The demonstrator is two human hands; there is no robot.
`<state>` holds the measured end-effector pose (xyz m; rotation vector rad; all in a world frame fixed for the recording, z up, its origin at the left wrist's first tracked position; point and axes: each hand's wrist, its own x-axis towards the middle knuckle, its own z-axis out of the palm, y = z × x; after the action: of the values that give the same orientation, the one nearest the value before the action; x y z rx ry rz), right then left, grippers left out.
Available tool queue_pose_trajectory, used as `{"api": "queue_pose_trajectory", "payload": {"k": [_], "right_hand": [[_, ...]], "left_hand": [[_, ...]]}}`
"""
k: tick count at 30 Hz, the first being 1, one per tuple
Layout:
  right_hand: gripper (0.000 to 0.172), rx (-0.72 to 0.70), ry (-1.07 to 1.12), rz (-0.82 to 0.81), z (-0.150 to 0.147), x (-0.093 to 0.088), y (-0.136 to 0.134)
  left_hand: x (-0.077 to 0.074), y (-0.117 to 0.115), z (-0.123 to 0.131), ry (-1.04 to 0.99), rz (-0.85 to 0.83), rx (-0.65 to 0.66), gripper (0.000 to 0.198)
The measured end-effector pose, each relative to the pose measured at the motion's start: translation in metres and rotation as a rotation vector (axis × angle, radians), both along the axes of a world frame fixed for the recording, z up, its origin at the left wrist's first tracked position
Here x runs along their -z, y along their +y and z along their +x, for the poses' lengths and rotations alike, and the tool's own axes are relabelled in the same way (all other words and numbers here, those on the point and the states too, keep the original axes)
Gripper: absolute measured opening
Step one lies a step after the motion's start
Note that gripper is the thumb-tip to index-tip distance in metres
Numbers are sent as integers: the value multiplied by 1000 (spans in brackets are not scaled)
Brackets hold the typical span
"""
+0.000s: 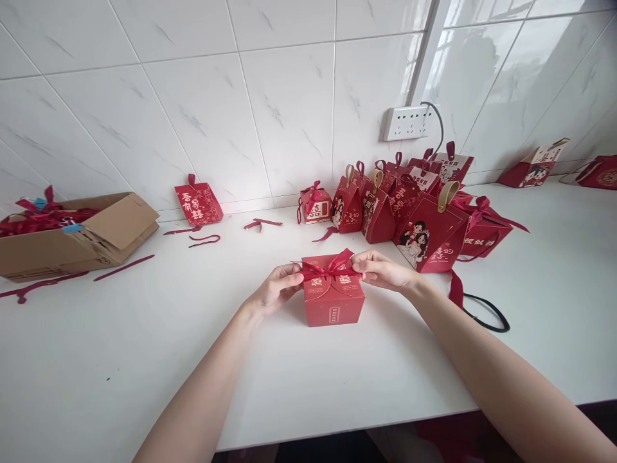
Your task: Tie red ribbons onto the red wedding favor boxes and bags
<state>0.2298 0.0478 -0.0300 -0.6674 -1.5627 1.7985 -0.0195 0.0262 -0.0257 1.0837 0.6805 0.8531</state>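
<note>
A red gift box [334, 310] with gold characters stands on the white table [289, 386] in front of me. Across its top runs a red ribbon [332, 271], tied at the middle, with a loop standing up. My left hand [278, 287] pinches the ribbon at the box's left edge, thumb against fingers. At the upper right corner, my right hand [383, 269] has its thumb and fingers closed on the ribbon's other side.
An open cardboard box [120, 241] of red ribbons sits at the far left. Several red gift boxes [429, 238] crowd the back right, near a black cord [496, 326]. Ribbon scraps [263, 223] lie near the tiled wall. The table's front edge is close.
</note>
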Motion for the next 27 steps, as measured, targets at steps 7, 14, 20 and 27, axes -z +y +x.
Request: {"api": "queue_pose_trajectory", "payload": {"k": [7, 14, 20, 27], "right_hand": [[35, 80, 43, -53, -1, 0, 2], [10, 306, 49, -83, 5, 2, 13], [33, -8, -97, -45, 4, -8, 1], [29, -86, -295, -19, 26, -22, 1]], "left_hand": [[-3, 0, 2, -10, 27, -32, 39], [-19, -3, -7, 220, 32, -140, 59], [-28, -8, -9, 445, 181, -31, 59], [-31, 1, -16, 448, 257, -695, 35]]}}
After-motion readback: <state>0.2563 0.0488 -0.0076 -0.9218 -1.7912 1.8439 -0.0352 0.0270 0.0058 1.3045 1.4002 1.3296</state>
